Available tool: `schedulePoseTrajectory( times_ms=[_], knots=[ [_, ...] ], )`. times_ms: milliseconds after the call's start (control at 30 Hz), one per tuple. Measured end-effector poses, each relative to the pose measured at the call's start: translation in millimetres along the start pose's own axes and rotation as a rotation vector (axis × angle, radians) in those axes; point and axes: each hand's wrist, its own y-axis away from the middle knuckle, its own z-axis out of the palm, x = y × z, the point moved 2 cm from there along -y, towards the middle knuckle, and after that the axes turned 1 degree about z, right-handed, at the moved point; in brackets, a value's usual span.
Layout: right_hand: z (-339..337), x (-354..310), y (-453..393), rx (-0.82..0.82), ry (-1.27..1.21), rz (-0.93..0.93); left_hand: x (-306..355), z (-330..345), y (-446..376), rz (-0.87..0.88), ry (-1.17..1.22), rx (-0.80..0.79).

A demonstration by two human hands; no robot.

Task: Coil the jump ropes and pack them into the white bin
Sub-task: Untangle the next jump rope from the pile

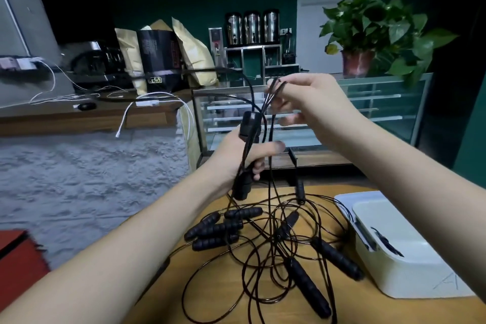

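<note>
On the left of the wooden table [210, 294], three or four black handles [213, 229] lie side by side in a loose cluster, their cords running rightward into the common tangle; grouped this way they read as ropes not yet processed. Above them, the left hand [243, 156] is raised clear of the table with its fingers curled round two black handles [248, 126] held together, thumb extended across the front; holding both handles of one rope in a single fist fixes its ends so the cord can be looped against them. To the right and slightly higher, the right hand [302, 98] pinches a bunch of thin black cord strands [273, 87] at its fingertips, evidently gathering turns of the coil; the two hands are near each other but not touching, joined by the cord. Below, the remaining jump ropes [276, 252] form an unsorted heap of loops and handles on the table, and strands from the lifted rope hang down into it, so snagging is a likely risk when the coil is drawn free. At the far right stands the white bin [410, 279], just beside the heap; a small dark item lies in it, too indistinct to identify. Judged from this layout, coiling is at an early stage.
</note>
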Motion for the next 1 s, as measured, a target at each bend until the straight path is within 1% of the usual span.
schedulePoseTrajectory(
  times_ms=[100,200,267,333,367,400,433,500,533,600,667,700,767,867,933,1000],
  knots=[
    [12,-4,4,-0.128,-0.138,0.005,-2,6,-10,-0.04,-0.045,0.049],
    [9,-3,8,-0.17,-0.227,-0.019,1,6,-11,-0.062,-0.076,0.108],
    [1,3,10,-0.11,-0.269,-0.048,5,3,-11,-0.03,-0.072,0.148],
    [-6,23,13,0.013,-0.299,-0.012,13,0,-13,-0.005,-0.007,0.175],
    [-7,37,16,0.036,-0.287,0.022,19,0,-15,0.004,0.016,0.181],
    [-5,53,21,0.005,-0.239,0.061,25,0,-16,0.012,0.019,0.181],
    [-1,70,27,-0.078,-0.15,0.105,33,1,-17,0.024,0.014,0.169],
    [12,96,43,-0.308,0.053,0.193,48,6,-16,0.061,0.022,0.133],
    [18,104,52,-0.4,0.108,0.232,53,8,-15,0.071,0.031,0.126],
    [28,114,65,-0.529,0.179,0.264,61,11,-13,0.083,0.057,0.141],
    [40,123,74,-0.604,0.261,0.285,66,11,-12,0.109,0.096,0.178],
    [47,128,76,-0.594,0.285,0.298,69,10,-11,0.13,0.118,0.186],
    [60,143,76,-0.471,0.305,0.293,74,11,-9,0.165,0.171,0.184],
    [77,165,66,-0.324,0.46,0.175,79,13,-4,0.183,0.216,0.168],
    [79,168,58,-0.255,0.518,0.168,82,9,1,0.21,0.193,0.173],
    [73,163,51,-0.204,0.545,0.154,83,-5,4,0.242,0.112,0.217]
  ],
)
